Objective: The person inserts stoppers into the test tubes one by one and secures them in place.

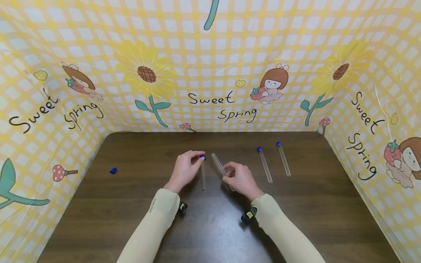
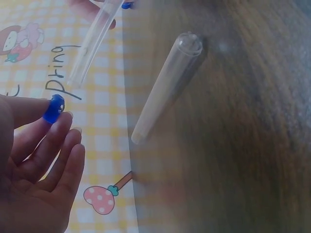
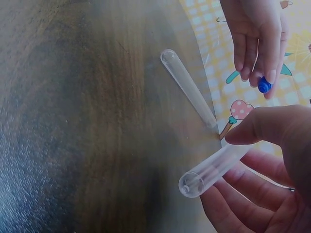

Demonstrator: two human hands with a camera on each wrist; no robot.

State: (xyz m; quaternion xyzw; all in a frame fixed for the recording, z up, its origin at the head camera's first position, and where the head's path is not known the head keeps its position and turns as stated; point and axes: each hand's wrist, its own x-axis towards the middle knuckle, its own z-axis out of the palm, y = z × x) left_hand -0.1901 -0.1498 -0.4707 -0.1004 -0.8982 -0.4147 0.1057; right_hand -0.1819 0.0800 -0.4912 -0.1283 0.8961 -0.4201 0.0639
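Observation:
Between thumb and fingertips my left hand (image 1: 186, 167) pinches a small blue cap (image 2: 54, 108), its hollow side turned toward the other hand. My right hand (image 1: 241, 179) holds a clear test tube (image 3: 214, 170) at a slant between thumb and fingers, its uncapped end pointing up and left toward the cap. A short gap separates cap and tube. On the table below the left hand lies another clear test tube (image 2: 163, 92) without a cap, its rounded end toward me.
Two test tubes with blue caps, one nearer (image 1: 265, 166) and one farther right (image 1: 284, 160), lie on the brown table (image 1: 210, 233). A loose blue cap (image 1: 113, 170) sits at the left. Behind the table hangs a yellow checked cloth (image 1: 210, 65).

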